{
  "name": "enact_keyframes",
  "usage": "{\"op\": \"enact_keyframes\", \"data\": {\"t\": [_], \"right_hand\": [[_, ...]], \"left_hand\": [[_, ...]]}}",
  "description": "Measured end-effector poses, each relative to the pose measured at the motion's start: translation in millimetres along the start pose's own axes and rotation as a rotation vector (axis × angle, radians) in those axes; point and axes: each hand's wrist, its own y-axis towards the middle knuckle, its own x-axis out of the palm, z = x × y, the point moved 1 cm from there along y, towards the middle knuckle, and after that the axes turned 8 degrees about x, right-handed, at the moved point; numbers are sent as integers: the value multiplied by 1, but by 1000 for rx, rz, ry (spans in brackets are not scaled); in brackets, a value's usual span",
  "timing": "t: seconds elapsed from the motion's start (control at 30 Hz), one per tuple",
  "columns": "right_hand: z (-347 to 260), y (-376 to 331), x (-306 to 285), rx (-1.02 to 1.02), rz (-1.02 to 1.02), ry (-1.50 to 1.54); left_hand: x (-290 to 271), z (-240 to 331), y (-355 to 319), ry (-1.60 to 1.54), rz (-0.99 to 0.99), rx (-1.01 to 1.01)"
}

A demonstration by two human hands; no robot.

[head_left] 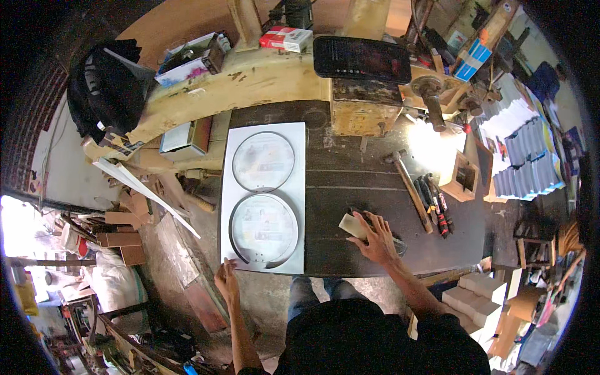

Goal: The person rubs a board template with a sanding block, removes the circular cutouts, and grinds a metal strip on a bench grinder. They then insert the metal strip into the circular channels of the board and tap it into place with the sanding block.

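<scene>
On the dark work table point(344, 169) lies a long white board point(299, 156), upright before me. Two thin round hoops point(294, 219) rest on it, one beyond the other, with faint printing showing inside them. The nearer one has a dark band along its lower left edge. My left hand point(228, 281) is at the board's near left corner, its fingers closed on the edge. To the right, over the table, my right hand point(378, 242) grips a small pale block point(353, 226) between thumb and fingers. Beneath that hand is a dark object I cannot make out.
Right of my right hand lie a hammer point(409, 187) and several pliers-like tools point(437, 206). A phone point(362, 59) rests on a wooden box point(365, 106) at the back. Stacked blue-and-white booklets point(525, 156) stand far right; pale paper stacks point(475, 294) are near right.
</scene>
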Motion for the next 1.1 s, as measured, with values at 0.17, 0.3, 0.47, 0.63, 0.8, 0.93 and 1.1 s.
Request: {"op": "enact_keyframes", "data": {"t": [0.17,0.3,0.47,0.63,0.8,0.93,1.1], "right_hand": [[8,0,6,211,104,17],[9,8,9,247,205,-51],[-38,3,20,162,398,37],[-118,-8,73,375,-64,510],[-133,1,80,519,-50,472],[-121,1,72,499,76,477],[-168,74,-61,-75,494,228]], "left_hand": [[36,34,-29,-81,16,-57],[9,-8,-16,-108,329,21],[-12,-3,6,192,63,159],[-26,-24,20,257,16,160],[-27,8,9,219,-201,230],[-27,-13,-8,58,-295,91],[-41,6,-7,217,-240,-36]]}}
